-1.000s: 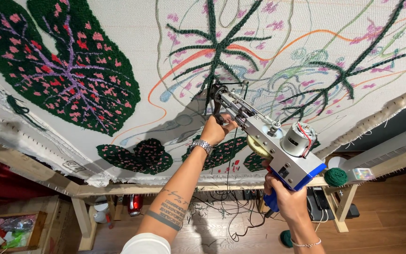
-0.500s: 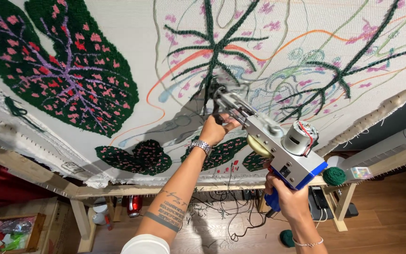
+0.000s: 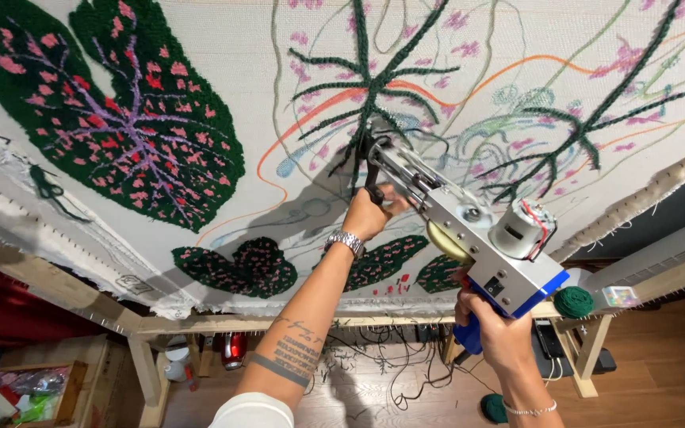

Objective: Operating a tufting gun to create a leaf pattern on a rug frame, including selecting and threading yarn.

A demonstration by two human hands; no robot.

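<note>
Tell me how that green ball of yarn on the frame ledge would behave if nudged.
The green yarn ball is round and sits near the wooden frame's edge, so it would probably roll off. It looks soft and light, likely squashing rather than breaking. Another green ball already lies on the floor.

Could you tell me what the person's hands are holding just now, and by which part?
Both hold a silver-and-blue tufting gun: right hand on its blue rear grip, left hand on the black front handle.

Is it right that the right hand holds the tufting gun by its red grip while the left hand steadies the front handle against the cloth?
Not quite: the head view shows the grip is blue, not red. The right hand holds the tufting gun by it, while the left hand steadies the front handle against the cloth.
</note>
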